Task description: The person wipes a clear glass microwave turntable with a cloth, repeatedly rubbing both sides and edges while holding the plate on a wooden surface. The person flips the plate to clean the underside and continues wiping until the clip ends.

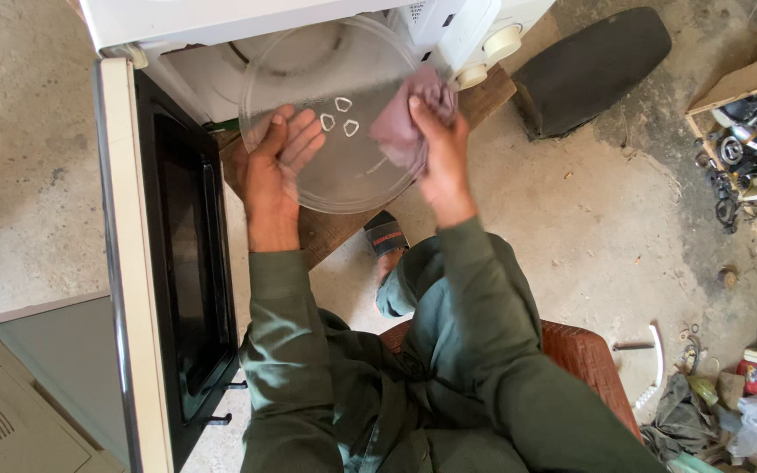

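Glass turntable plate (343, 166), round, clear and smooth, with three small raised triangular lugs at its centre; we see it held up in front of the open white microwave oven (247, 26).

Head view: our left hand (275, 162) lies flat under the plate, fingers spread, seen through the glass, supporting it from beneath. Our right hand (440, 158) is closed on a crumpled pinkish-mauve cloth (409, 118), soft and matte, pressing it against the plate's right rim.

Microwave door (173, 263) hangs open at left, cream frame around a glossy black window. Beneath the plate, a rough wooden board (330, 229). Olive-green sleeves, woven reddish seat (590, 355) under us. Floor (589, 219) is rough, gritty concrete. A dark flat oblong pad (593, 66) lies beyond; tangled metal scrap (751, 144) sits at right.
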